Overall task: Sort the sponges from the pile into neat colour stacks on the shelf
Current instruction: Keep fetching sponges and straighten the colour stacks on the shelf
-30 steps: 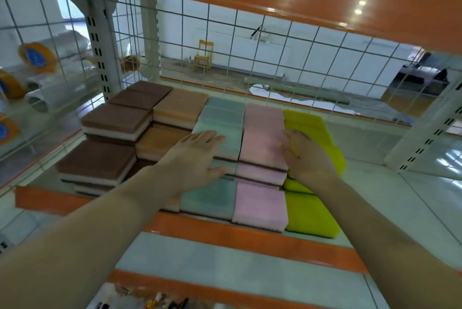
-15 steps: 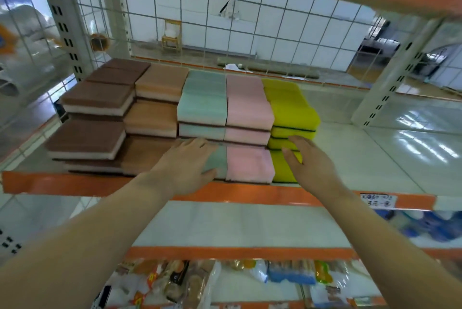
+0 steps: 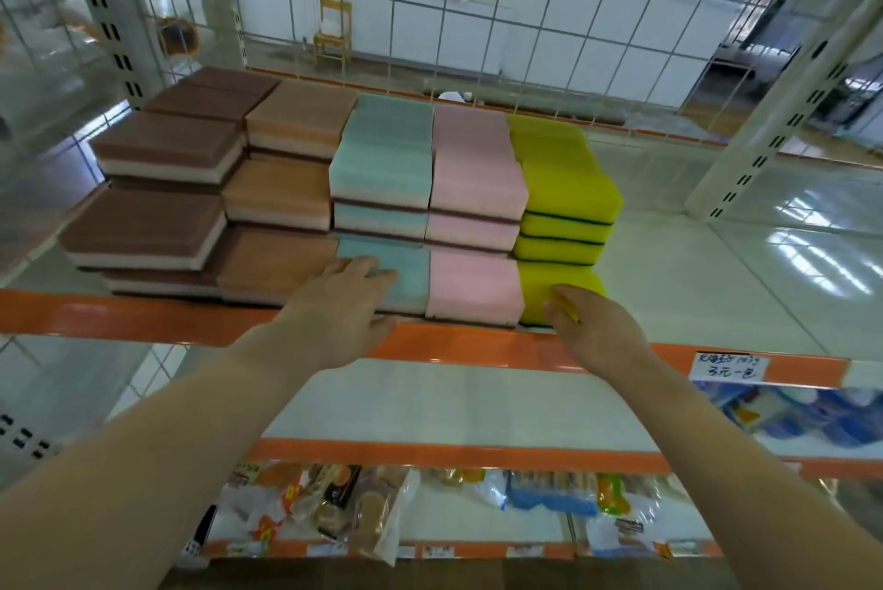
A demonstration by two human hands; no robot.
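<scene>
At the front edge of the orange-lipped metal shelf (image 3: 143,317), both hands have slid back from the stack tops, left hand (image 3: 334,317) flat on the front teal foam sponge (image 3: 387,271), right hand (image 3: 597,331) open-fingered against the front yellow foam sponge (image 3: 549,288), suggesting final squaring of finished colour stacks.

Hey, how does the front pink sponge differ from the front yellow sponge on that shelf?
The front pink sponge is pale pink with a dark brown bottom layer; the front yellow sponge is bright yellow-green with a thin dark line at its base. The pink one lies untouched between the hands, while the right hand rests its fingertips on the yellow one. Both lie flat at the shelf's orange front edge, side by side, each in front of a taller stack of its own colour.
</scene>
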